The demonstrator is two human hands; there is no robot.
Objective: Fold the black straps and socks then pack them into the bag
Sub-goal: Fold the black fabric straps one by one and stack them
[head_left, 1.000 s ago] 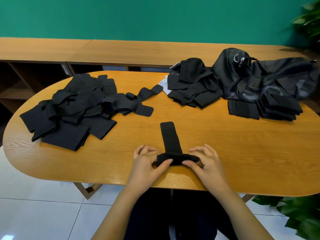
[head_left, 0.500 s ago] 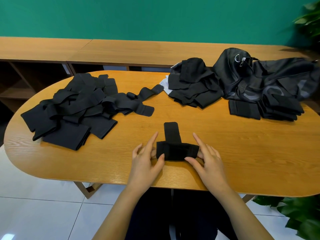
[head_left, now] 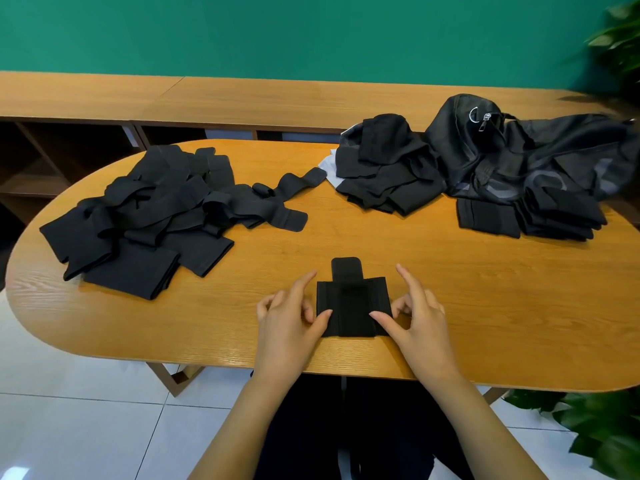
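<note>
A small black cloth strap [head_left: 353,306], folded into a flat square, lies on the big oval wooden table [head_left: 450,289], in the middle by the table's near edge. A short tab of the strap sticks out toward the table's far side.

The left hand [head_left: 289,325] is at the strap's left side. Its thumb lies on top of the strap, its pointer finger sticks out straight, and its other fingers curl at the strap's edge, so it pinches the strap. The right hand [head_left: 420,323] does the same on the right side, thumb on top and curled fingers at the edge.

A big messy pile of black straps and socks [head_left: 149,216] covers the table's left end. A smaller heap of black cloth [head_left: 384,174] sits at the table's far side. Touching that heap, a soft black bag with a silver zipper [head_left: 519,157] slumps on the table's right end. A neat stack of folded black pieces [head_left: 540,213] lies against the bag.
</note>
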